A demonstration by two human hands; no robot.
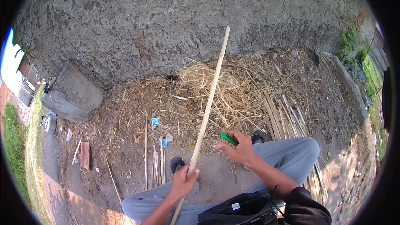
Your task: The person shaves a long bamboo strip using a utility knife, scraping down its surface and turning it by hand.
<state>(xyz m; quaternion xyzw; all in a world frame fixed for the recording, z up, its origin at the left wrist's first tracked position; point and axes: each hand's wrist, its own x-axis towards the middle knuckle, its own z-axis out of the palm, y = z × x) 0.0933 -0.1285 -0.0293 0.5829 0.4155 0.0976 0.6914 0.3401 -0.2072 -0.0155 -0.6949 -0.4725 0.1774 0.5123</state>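
A long, pale bamboo strip slants up from my lap toward the wall. My left hand is closed around its lower part, above my left leg. My right hand is closed on a green utility knife, held to the right of the strip and apart from it. The knife's blade is too small to make out. Beyond the knife lies a heap of thin, curled shavings.
Several split strips lie beside my right leg, and more strips near my left foot. A rough wall rises ahead. At left are a stone block, a metal kettle and a brick.
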